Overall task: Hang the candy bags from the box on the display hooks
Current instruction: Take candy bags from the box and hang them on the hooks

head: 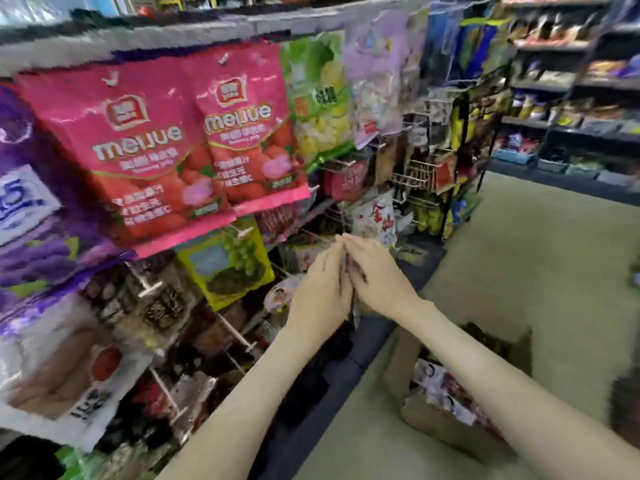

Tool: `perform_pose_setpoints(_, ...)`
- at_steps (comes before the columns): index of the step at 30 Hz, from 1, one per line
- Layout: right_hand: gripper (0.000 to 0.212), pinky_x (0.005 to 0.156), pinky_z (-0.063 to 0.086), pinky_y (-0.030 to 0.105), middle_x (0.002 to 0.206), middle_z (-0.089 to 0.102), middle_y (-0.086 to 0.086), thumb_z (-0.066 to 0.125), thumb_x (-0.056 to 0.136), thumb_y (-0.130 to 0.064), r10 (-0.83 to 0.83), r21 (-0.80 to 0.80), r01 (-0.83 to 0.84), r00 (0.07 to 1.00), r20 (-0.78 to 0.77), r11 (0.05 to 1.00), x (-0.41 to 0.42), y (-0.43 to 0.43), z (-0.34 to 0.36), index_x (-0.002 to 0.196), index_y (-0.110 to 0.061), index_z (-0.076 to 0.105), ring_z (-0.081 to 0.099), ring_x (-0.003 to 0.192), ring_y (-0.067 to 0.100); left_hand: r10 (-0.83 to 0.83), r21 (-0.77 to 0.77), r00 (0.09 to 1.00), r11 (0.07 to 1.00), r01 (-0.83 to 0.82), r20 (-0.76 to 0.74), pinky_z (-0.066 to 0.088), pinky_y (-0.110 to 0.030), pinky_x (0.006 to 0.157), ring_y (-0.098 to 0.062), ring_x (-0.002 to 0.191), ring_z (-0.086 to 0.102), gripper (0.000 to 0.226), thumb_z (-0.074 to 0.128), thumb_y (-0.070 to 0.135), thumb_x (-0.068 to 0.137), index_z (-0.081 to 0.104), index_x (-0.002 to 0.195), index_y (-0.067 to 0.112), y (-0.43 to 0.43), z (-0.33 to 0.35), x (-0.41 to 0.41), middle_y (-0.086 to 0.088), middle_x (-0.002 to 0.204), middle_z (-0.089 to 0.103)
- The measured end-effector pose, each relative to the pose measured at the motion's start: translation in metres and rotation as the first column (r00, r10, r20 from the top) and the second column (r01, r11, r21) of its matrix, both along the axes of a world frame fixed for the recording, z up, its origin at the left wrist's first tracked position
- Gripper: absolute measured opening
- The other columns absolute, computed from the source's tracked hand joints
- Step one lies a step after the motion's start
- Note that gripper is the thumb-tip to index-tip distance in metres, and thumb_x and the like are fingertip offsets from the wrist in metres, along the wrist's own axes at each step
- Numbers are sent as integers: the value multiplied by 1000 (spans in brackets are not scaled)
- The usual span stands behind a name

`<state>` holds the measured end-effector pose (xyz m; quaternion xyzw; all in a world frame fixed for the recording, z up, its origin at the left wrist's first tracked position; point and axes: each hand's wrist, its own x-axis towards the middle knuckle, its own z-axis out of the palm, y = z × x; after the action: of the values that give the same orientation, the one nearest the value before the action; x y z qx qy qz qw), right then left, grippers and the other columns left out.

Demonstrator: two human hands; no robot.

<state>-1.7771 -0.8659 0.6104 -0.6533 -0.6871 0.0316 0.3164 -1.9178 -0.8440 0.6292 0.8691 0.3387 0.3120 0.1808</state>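
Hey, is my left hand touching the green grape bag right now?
Apart. The head view shows a plain gap, with a round packet in it, between the left hand and the green grape bag hanging further left.

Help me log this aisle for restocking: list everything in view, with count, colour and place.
strawberry bags: two, pink, hanging upper left
purple bag: one, purple, left edge
grape bag: one, yellow-green, below strawberry bags
display hooks: several, white-tipped, lower left
box: one, brown, floor lower right
candy bags: several, white-red, in box
held bag: one, pale, mostly hidden between hands
left hand: one, against held bag
right hand: one, fingers curled on held bag
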Motion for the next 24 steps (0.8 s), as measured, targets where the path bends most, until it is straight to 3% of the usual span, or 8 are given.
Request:
perform_pose_setpoints(4, 48, 113, 29, 35, 147, 40, -3, 44, 97, -15, -166, -224, 125, 971, -173, 967, 95, -28, -51, 144, -23, 36, 30, 138, 17, -74, -236, 979, 971, 28, -190, 40, -28, 95, -22, 125, 48, 48, 46, 22, 98, 35, 143, 11, -3, -47, 104, -7, 136, 49)
perform_pose_setpoints(7, 45, 107, 28, 27, 143, 45, 4, 44, 96, -13, -297, -358, 217, 937, -185, 908, 174, -52, -93, 141, -18, 41, 36, 133, 20, -222, -443, 911, 895, 49, -348, 45, -32, 84, -28, 111, 57, 36, 46, 24, 98, 47, 130, 9, -9, -88, 192, -10, 119, 59)
perform_pose_setpoints(9, 43, 104, 28, 25, 137, 49, 8, 46, 95, -12, -374, -460, 255, 908, -188, 850, 224, -70, -130, 138, -14, 45, 40, 129, 24, -309, -529, 843, 848, 35, -440, 44, -31, 82, -30, 111, 56, 34, 46, 25, 98, 49, 127, 8, -16, -120, 248, -11, 120, 58)
perform_pose_setpoints(13, 40, 103, 32, 31, 130, 54, 12, 47, 93, -12, -551, -615, 354, 819, -160, 704, 307, -104, -209, 133, -12, 51, 45, 124, 26, -367, -585, 783, 811, 5, -502, 40, -35, 91, -32, 119, 52, 35, 48, 23, 95, 50, 126, 8, -33, -195, 337, -14, 125, 56)
perform_pose_setpoints(18, 38, 100, 34, 31, 128, 56, 14, 51, 89, -10, -724, -778, 403, 684, -93, 481, 360, -140, -339, 128, -10, 55, 47, 122, 29, -435, -661, 714, 749, -52, -549, 36, -34, 88, -33, 113, 53, 30, 46, 18, 96, 50, 122, 5, -39, -319, 393, -18, 122, 55)
perform_pose_setpoints(22, 51, 100, 36, 34, 135, 47, 8, 47, 92, -10, -768, -873, 388, 640, 25, 295, 388, -160, -465, 141, -13, 38, 39, 126, 26, -556, -717, 611, 696, -28, -563, 44, -40, 93, -33, 113, 54, 32, 45, 23, 97, 51, 123, 6, -25, -449, 436, -15, 124, 55)
perform_pose_setpoints(24, 60, 102, 36, 34, 137, 44, 7, 51, 90, -12, -772, -875, 416, 630, 80, 249, 406, -162, -533, 145, -14, 29, 37, 126, 25, -584, -719, 588, 695, 7, -559, 45, -42, 94, -30, 113, 55, 34, 44, 28, 98, 50, 126, 10, -16, -521, 461, -10, 127, 55)
